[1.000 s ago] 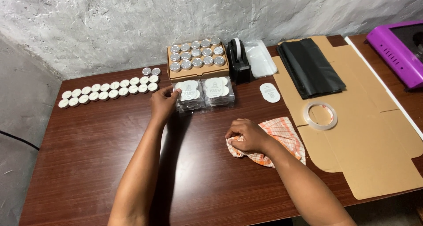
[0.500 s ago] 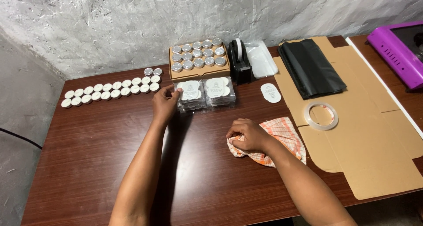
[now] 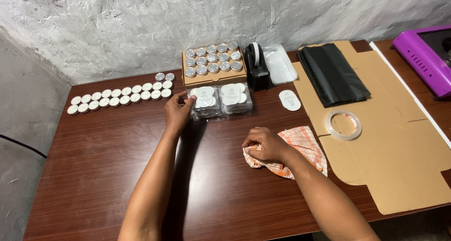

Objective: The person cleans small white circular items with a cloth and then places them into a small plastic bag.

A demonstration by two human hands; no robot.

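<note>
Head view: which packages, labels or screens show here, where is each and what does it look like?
Clear packs: two, mid-table, holding round white labels; left hand touches the left one.
Cardboard box: behind the packs, open, brown, rows of silver-lidded tins.
Oval label: right of the packs, white, flat.
Clear bags: beside the black tape dispenser.
Purple device: far right, dark screen.

Left hand (image 3: 178, 110) shifted slightly at the clear packets (image 3: 220, 100), fingertips now on their edge
</note>
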